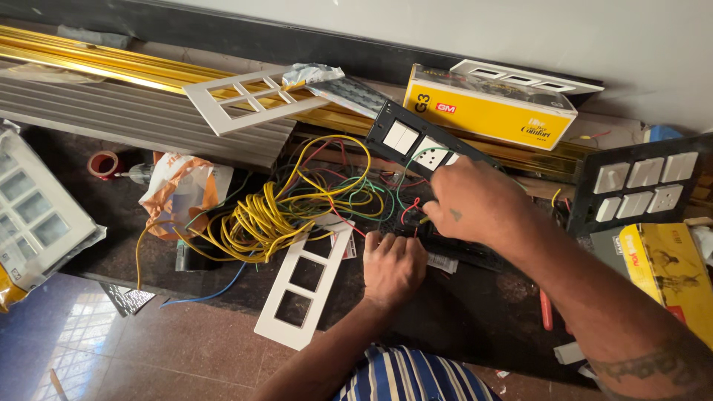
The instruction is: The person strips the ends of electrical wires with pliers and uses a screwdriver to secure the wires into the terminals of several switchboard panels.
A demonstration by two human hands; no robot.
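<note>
Both forearms are bare, with no sleeves, watch or rings showing. The right hand carries 1 small dark mark on its back, and a dark band-like tattoo circles the right forearm near the frame's lower edge. The left hand is unmarked; a blue-and-white striped garment shows below.

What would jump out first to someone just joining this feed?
Probably the tangle of yellow wire at centre, mixed with green and red strands, beside a white frame plate lying over the dark slab's edge. Just right of it, the left hand presses down on the slab while the right hand reaches over it to a black switch plate. A yellow box stands against the wall behind.
</note>
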